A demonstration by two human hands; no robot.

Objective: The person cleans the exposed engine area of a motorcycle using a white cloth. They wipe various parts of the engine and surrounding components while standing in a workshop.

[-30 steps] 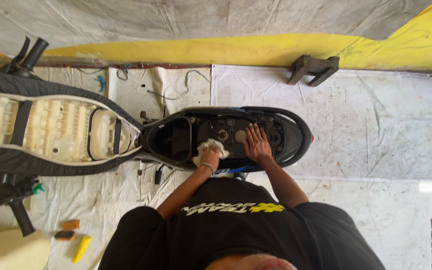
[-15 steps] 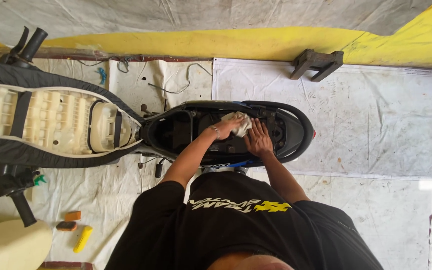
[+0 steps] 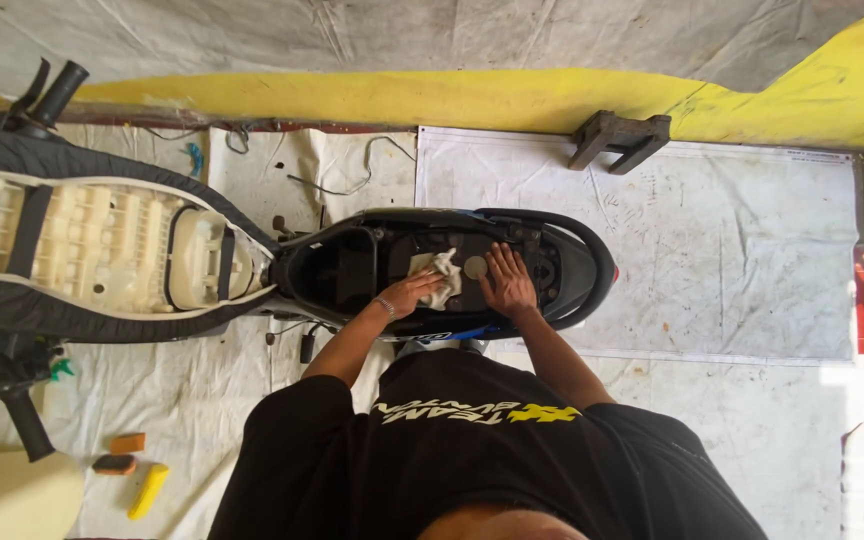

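A pale, crumpled rag (image 3: 438, 275) lies inside the open black under-seat compartment (image 3: 352, 265) of a scooter, near its middle, pressed against the dark floor of the tub. The left hand (image 3: 414, 293) grasps the rag, fingers closed over its near edge; a thin band shows at that wrist. The right hand (image 3: 508, 283) lies flat and open just beside the rag, palm down on the compartment floor, holding nothing. A small round grey cap (image 3: 475, 267) sits between the two hands, touching the rag's edge.

The scooter's seat (image 3: 92, 255) is hinged up to the left, its cream, ribbed underside facing the camera. Black handlebar grips (image 3: 57, 85) show at the upper left. The machine stands on pale sheeting (image 3: 732, 250) spread over the floor. A dark bracket-shaped stand (image 3: 620, 137) rests on the sheeting beyond the scooter, well apart from the hands. An orange block (image 3: 128, 442) and a yellow tool (image 3: 148, 490) lie at lower left.
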